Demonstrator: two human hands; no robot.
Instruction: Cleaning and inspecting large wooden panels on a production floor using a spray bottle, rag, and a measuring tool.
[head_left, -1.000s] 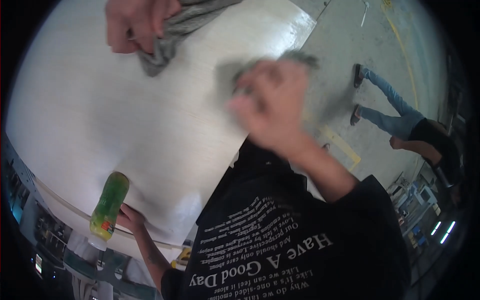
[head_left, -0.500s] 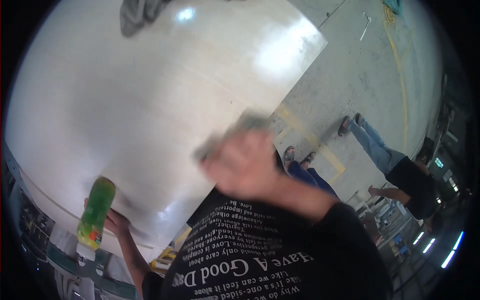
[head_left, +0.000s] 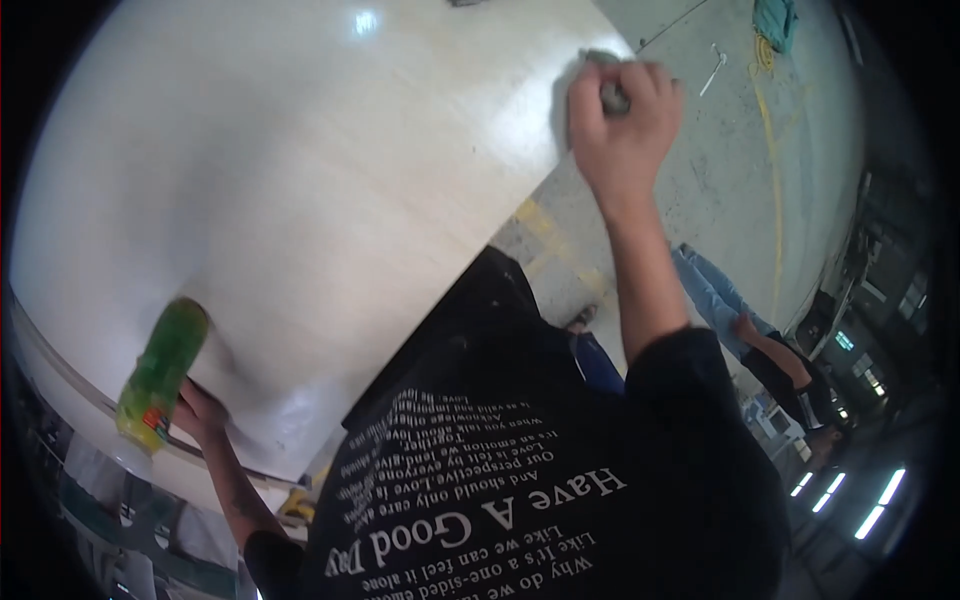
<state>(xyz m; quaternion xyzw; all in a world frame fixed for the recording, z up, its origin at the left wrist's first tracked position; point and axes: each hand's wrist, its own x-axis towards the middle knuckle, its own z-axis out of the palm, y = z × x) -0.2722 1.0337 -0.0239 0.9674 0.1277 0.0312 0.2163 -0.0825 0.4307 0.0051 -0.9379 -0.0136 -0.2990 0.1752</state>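
Note:
A large pale, glossy board [head_left: 300, 170] spreads out before me. My right hand [head_left: 630, 115] is closed on a crumpled grey-green rag [head_left: 612, 97], at the board's far right edge. Part of the rag is covered by my fingers. Over the near left side of the board, my left hand [head_left: 203, 412] grips a green plastic bottle [head_left: 170, 345] with a yellow and orange label. The bottle leans, its clear end toward the near left edge, and it hides most of my left fingers.
Another person in jeans [head_left: 715, 290] stands on the grey concrete floor [head_left: 700, 160] to the right. A dark scrap [head_left: 466, 3] shows at the board's top edge. Beyond the floor's yellow line lies a teal bundle [head_left: 773, 25]. Yellow equipment [head_left: 298, 503] stands below the near edge.
My right hand has swung from in front of my chest to the far right edge, rag in it. The bottle sits slightly farther left and higher in view. The whole view has shifted.

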